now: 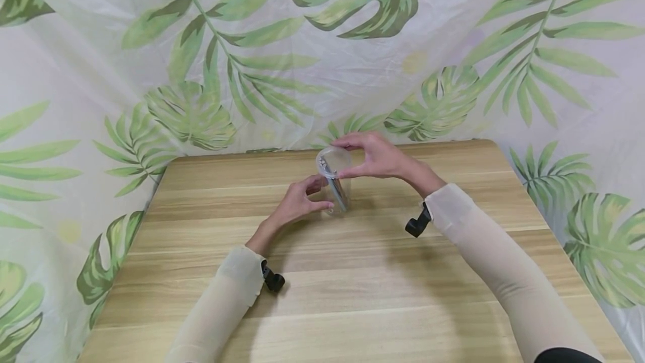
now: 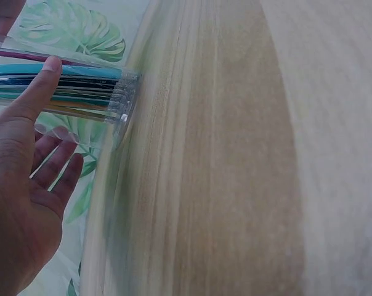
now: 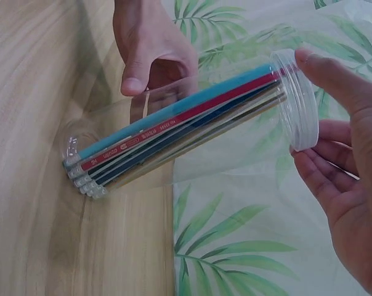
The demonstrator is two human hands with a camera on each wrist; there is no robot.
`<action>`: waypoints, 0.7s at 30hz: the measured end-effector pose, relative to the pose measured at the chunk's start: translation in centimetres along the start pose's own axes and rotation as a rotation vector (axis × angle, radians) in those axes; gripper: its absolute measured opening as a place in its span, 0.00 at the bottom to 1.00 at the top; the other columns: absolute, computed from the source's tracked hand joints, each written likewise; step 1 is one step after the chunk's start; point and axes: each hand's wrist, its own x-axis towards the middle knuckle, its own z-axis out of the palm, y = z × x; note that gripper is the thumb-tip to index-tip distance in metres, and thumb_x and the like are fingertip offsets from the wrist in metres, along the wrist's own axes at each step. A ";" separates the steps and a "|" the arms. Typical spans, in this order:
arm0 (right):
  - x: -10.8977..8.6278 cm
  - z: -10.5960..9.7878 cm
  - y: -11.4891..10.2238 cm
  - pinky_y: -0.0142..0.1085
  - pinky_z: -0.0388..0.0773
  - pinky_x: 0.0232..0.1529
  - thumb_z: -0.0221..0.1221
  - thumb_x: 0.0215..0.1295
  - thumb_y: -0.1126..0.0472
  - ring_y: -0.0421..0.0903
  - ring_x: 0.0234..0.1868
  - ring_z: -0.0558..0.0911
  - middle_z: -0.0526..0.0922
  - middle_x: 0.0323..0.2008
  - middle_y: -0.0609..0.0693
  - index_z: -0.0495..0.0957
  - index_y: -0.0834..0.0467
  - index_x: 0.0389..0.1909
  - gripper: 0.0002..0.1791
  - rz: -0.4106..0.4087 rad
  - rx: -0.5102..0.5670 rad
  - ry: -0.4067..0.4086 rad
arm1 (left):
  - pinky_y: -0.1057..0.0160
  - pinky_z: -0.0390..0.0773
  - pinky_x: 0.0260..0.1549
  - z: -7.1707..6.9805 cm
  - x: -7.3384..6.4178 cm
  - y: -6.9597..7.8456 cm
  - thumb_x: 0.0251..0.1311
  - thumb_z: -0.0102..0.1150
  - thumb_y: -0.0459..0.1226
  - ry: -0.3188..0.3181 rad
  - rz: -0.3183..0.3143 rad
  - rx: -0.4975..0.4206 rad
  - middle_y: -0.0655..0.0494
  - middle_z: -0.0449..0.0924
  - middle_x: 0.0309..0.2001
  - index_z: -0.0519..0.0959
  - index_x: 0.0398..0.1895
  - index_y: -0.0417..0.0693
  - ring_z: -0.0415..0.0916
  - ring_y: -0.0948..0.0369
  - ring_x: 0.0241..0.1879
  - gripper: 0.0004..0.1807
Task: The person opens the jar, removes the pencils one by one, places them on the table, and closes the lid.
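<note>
While standing near the far middle of the wooden table (image 1: 353, 296), the clear jar (image 1: 336, 184) holds pencils (image 3: 173, 135). Left hand (image 1: 299, 201) grasps its lower body; right hand (image 1: 375, 156) pinches the lid (image 3: 295, 98).

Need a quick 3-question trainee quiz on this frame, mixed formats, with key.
1. True or false: the clear jar lies flat on its side on the wooden table.
2. What does the jar hold? A) coins B) pencils C) screws
3. Fill in: the right hand holds the jar at its ____ end.

Key
1. False: it stands with its base on the table, leaning a little.
2. B: a bundle of pencils in teal, red and darker colours stands inside.
3. Top, lidded: its fingers are round the screw lid, while the left hand holds the body lower down with its thumb on the wall.
</note>
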 end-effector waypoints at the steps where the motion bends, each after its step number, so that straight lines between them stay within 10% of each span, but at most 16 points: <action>1: 0.0 0.0 -0.1 0.47 0.85 0.58 0.81 0.57 0.51 0.54 0.59 0.86 0.84 0.63 0.60 0.80 0.65 0.65 0.39 0.005 -0.006 0.005 | 0.54 0.80 0.67 0.0 0.0 0.1 0.55 0.82 0.37 0.000 -0.001 -0.003 0.40 0.83 0.62 0.74 0.71 0.36 0.81 0.46 0.64 0.41; 21: 0.4 -0.4 0.3 0.47 0.86 0.58 0.81 0.56 0.53 0.55 0.59 0.85 0.84 0.63 0.60 0.83 0.61 0.64 0.36 -0.024 0.012 -0.046 | 0.53 0.80 0.68 -0.1 0.3 -0.4 0.56 0.82 0.36 -0.004 0.035 -0.024 0.44 0.85 0.61 0.78 0.68 0.37 0.81 0.49 0.64 0.36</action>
